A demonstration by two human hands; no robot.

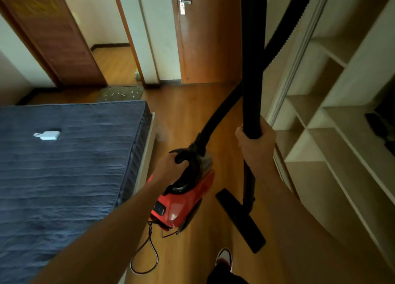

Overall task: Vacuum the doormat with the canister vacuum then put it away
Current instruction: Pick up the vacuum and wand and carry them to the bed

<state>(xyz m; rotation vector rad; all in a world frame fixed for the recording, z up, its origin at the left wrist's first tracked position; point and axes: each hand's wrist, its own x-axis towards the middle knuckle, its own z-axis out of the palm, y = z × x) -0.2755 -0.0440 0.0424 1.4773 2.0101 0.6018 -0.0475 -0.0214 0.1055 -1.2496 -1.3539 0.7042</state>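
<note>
My left hand point(168, 168) grips the red canister vacuum point(186, 200) by its handle; my right hand point(256, 147) wraps its black wand point(252, 70). The littered doormat point(121, 93) lies at the far doorway, beyond the wood floor point(188, 117) and the bed point(64, 166).

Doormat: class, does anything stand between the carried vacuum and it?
Nothing visible does. Bare wood floor runs from the vacuum to the doormat; the bed lies left of that path, its far corner close to the doormat.
</note>
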